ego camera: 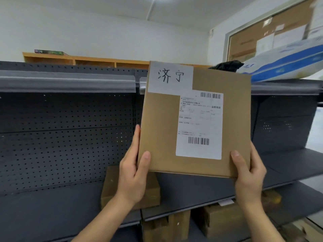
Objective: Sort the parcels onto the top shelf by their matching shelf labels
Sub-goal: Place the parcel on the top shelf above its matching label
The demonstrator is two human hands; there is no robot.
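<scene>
I hold a flat brown cardboard parcel (164, 130) upright in front of the dark shelving. It carries a white handwritten label (170, 77) at its top left and a printed shipping label (200, 124) with barcodes. My left hand (133, 173) grips its lower left corner and my right hand (248, 173) grips its lower right corner. The top shelf (66, 81) runs behind the parcel at about the height of its upper edge, with a clear strip along the front. No shelf labels are readable.
A white and blue bag parcel (286, 63) and a black bag (227, 65) lie on the top shelf at the right. A brown box (111, 186) sits on the middle shelf below my left hand. More boxes (220, 222) stand on the lower shelf.
</scene>
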